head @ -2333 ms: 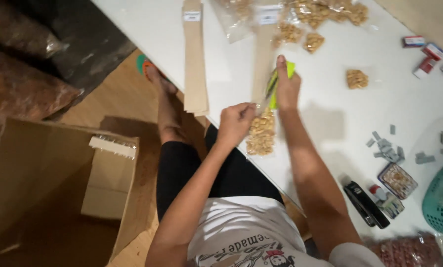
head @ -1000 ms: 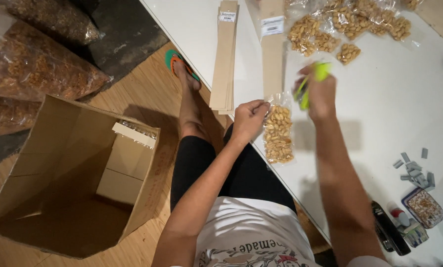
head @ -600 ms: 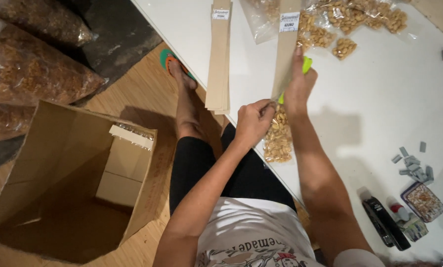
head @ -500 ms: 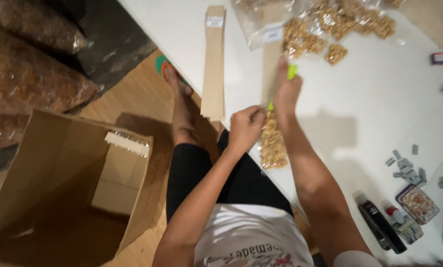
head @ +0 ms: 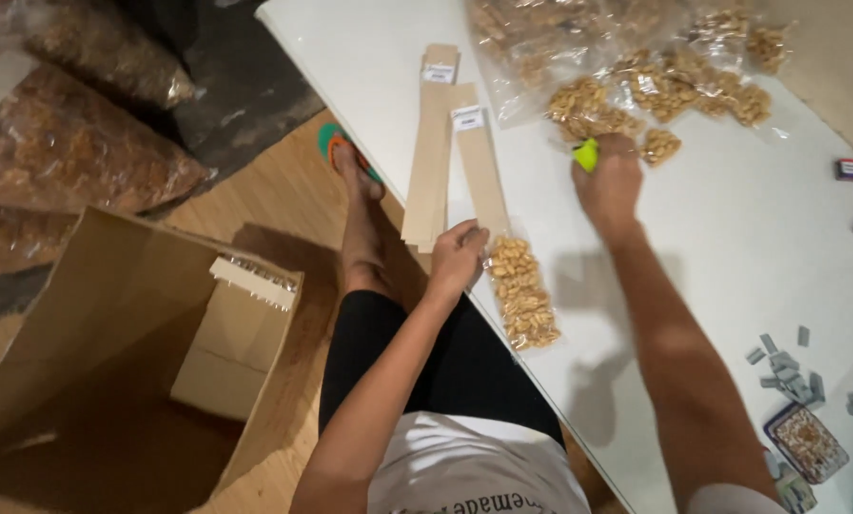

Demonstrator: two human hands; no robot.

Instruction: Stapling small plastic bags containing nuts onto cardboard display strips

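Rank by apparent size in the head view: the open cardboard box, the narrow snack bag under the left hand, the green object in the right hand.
1. Open cardboard box, largest, though nearer the camera.
2. Narrow snack bag.
3. Green object, mostly hidden by the right hand.

White table [head: 731,247] carries two cardboard strips [head: 445,143] at its left edge, nut packets [head: 521,290] beside them and at the far edge, grey clips [head: 788,366] near right.

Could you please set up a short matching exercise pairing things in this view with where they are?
Things:
1. small clear bag of nuts
2. green tool
3. open cardboard box
4. grey staple strips

Places:
A. on the wooden floor
B. in the right hand
C. under the left hand
D. on the white table, right side

Pairs: 1-C, 2-B, 3-A, 4-D
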